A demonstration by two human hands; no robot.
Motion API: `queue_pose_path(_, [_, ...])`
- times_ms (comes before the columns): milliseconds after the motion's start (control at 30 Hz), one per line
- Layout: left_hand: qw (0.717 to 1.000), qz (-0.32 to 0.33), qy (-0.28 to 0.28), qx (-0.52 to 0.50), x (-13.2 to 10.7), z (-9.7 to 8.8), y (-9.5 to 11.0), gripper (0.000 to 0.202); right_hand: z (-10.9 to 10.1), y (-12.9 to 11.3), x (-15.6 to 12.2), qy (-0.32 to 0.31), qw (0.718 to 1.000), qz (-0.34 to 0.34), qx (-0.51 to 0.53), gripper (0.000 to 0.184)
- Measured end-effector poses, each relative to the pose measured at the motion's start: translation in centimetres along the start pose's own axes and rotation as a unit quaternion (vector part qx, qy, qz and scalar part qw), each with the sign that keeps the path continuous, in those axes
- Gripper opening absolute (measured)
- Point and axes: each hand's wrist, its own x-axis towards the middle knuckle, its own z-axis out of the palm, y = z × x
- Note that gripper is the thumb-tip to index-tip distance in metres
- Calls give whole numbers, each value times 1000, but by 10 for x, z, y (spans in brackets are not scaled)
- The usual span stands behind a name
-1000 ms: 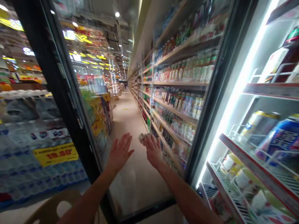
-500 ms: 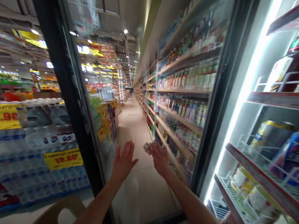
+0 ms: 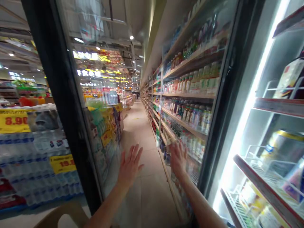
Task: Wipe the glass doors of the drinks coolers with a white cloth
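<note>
Glass door (image 3: 148, 123), one — left hand (image 3: 129, 165) spread over it, right hand (image 3: 179, 159) clutching one cloth (image 3: 171, 143).

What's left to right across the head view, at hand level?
Yellow price sign reading 19.8, glass door's left black frame, left hand, right hand, door's right black frame, bright light strip, yellow-topped can.

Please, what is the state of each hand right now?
Left hand: open, nothing visible in it.
Right hand: apparently holding a pale, blurred cloth.
</note>
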Motion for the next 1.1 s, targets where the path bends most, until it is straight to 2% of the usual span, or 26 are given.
queue_pose_path(67, [1000, 5, -5, 2, -2, 3, -2, 62, -8, 30, 7, 54, 988, 145, -22, 55])
queue_pose_path(100, [1000, 5, -9, 2, -3, 4, -3, 63, -11, 38, 10, 72, 976, 203, -30, 56])
queue_pose_path(133, [1000, 4, -12, 2, -4, 5, -4, 64, -12, 40, 11, 80, 969, 233, -34, 56])
queue_pose_path(167, [1000, 3, -16, 0, -5, 6, -4, 64, -11, 34, 10, 76, 970, 227, -33, 56])
queue_pose_path(200, [1000, 1, -19, -2, -5, 6, -4, 65, -9, 24, 7, 61, 980, 188, -27, 56])
queue_pose_path(300, [1000, 0, -22, -11, -4, 7, -5, 67, -1, -5, -6, -15, 1000, 7, -12, 57])
queue_pose_path(333, [1000, 1, -25, -12, -4, 7, -5, 67, -1, -4, -8, -30, 999, -24, -14, 56])
queue_pose_path(367, [999, 2, -31, -12, -3, 7, -5, 68, -2, 3, -9, -34, 999, -23, -21, 54])
queue_pose_path(433, [999, 1, -42, -9, -2, 6, -4, 68, -8, 32, -3, 2, 996, 75, -42, 51])
queue_pose_path(500, [999, 1, -50, -4, -1, 5, -3, 68, -15, 62, 8, 73, 970, 226, -53, 52])
queue_pose_path(533, [999, 0, -51, -2, -1, 5, -2, 67, -17, 69, 12, 101, 955, 275, -52, 53])
queue_pose_path(567, [999, 0, -51, -1, -1, 5, -2, 67, -16, 68, 14, 118, 948, 292, -47, 54])
queue_pose_path(600, [999, 1, -49, 0, -1, 6, -1, 67, -14, 59, 14, 118, 955, 271, -38, 55])
queue_pose_path(633, [999, 0, -49, 1, -1, 6, -1, 67, -10, 43, 11, 100, 971, 217, -27, 56])
queue_pose_path(700, [999, -2, -46, 1, 0, 7, -1, 66, 0, 5, -1, 30, 998, 50, 3, 58])
queue_pose_path(767, [999, 0, -41, 1, 0, 8, -2, 66, 7, -22, -13, -22, 997, -74, 18, 59])
queue_pose_path(800, [999, 1, -40, 0, -1, 7, -3, 66, 8, -26, -16, -32, 994, -103, 18, 58])
queue_pose_path(867, [999, 3, -38, -3, -3, 6, -8, 67, 4, -13, -12, -13, 997, -73, 6, 57])
queue_pose_path(933, [1000, -11, -29, -3, -6, 3, -13, 68, -1, 10, 0, 36, 998, 40, -10, 56])
queue_pose_path(1000, [999, -37, -11, 1, -9, 0, -18, 70, -4, 20, 13, 81, 986, 142, -16, 56])
queue_pose_path(1033, [999, -46, -4, 4, -11, -1, -20, 69, -3, 16, 16, 85, 984, 155, -12, 57])
queue_pose_path(1067, [999, -51, 0, 6, -12, -2, -21, 69, -2, 5, 17, 73, 988, 137, -5, 58])
queue_pose_path(1100, [999, -53, 0, 7, -13, -2, -22, 68, 0, -10, 15, 47, 995, 89, 4, 59])
